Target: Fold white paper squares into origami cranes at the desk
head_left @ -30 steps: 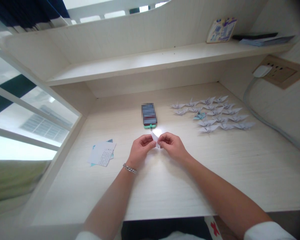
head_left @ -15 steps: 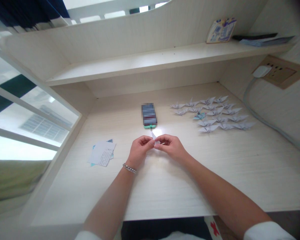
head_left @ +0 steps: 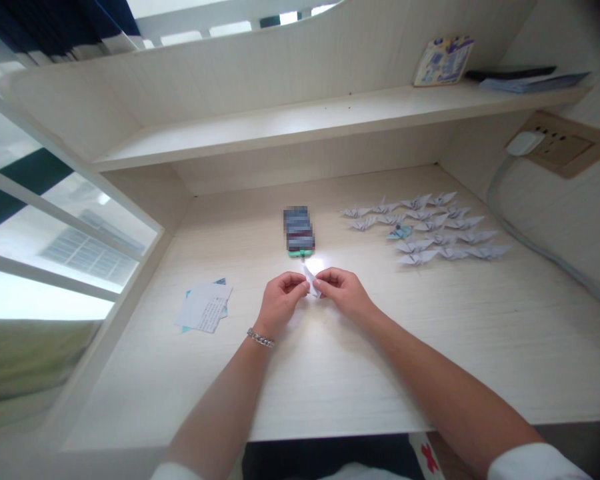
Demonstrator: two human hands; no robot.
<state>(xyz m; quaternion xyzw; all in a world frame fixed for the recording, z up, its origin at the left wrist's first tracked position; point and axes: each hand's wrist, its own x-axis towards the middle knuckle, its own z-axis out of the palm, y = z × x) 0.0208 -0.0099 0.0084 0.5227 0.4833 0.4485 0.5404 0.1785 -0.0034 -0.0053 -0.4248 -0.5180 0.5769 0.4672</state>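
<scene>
A small folded white paper, narrow and pointed at the top, is held over the desk between my two hands. My left hand pinches its left side between thumb and fingers; a silver chain bracelet circles that wrist. From the right, my right hand grips the other side, fingers curled. Part of the paper hides behind the fingertips. Just beyond it lies a phone with a blurred screen and a green edge. Several folded paper cranes stand in rows at the right, one of them blue.
Loose paper sheets, the top one with writing, lie at the left. A shelf spans the back, bearing a small box and flat items. A grey cable runs along the right wall from a plug.
My fingertips have moved slightly apart, the right ones shifting up and right along the paper. More of the white paper shows between my hands.
</scene>
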